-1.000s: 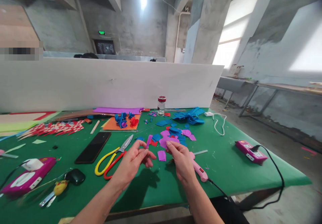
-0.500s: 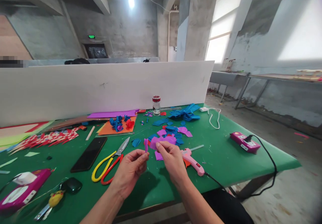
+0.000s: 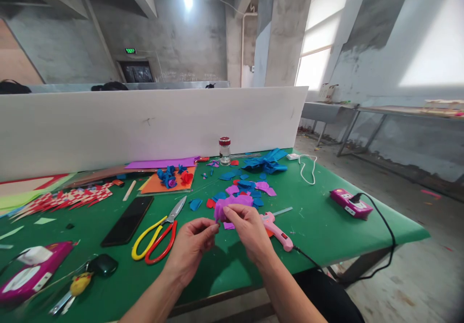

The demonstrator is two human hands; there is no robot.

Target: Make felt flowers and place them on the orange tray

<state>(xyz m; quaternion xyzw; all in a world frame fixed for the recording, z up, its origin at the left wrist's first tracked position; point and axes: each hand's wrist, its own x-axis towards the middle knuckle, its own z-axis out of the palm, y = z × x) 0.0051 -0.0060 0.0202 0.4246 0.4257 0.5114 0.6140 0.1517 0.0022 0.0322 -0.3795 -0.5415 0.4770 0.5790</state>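
Note:
My right hand (image 3: 248, 226) pinches a purple crepe paper piece (image 3: 235, 201) by its near edge. My left hand (image 3: 195, 238) is closed, thumb against fingertips, at the left end of that piece. A small purple paper roll is in its pinch, now against the larger piece and hard to tell apart from it. Beyond the hands lie loose blue paper pieces (image 3: 247, 185) and purple paper pieces (image 3: 266, 187). Right of my right hand rests a pink glue gun (image 3: 279, 231). Scissors (image 3: 159, 236) with yellow and red handles lie left of my left hand.
A black phone (image 3: 127, 221), a magenta power strip (image 3: 36, 272) and keys (image 3: 74, 291) lie at left. Paper flowers (image 3: 170, 175) sit on orange paper. A red-lidded jar (image 3: 224, 151) stands before a white board (image 3: 181, 124). Another magenta power strip (image 3: 350, 203) is at right.
My left hand has moved right, bringing the small purple roll from beside the larger purple piece up against its left end. My right hand keeps its pinch.

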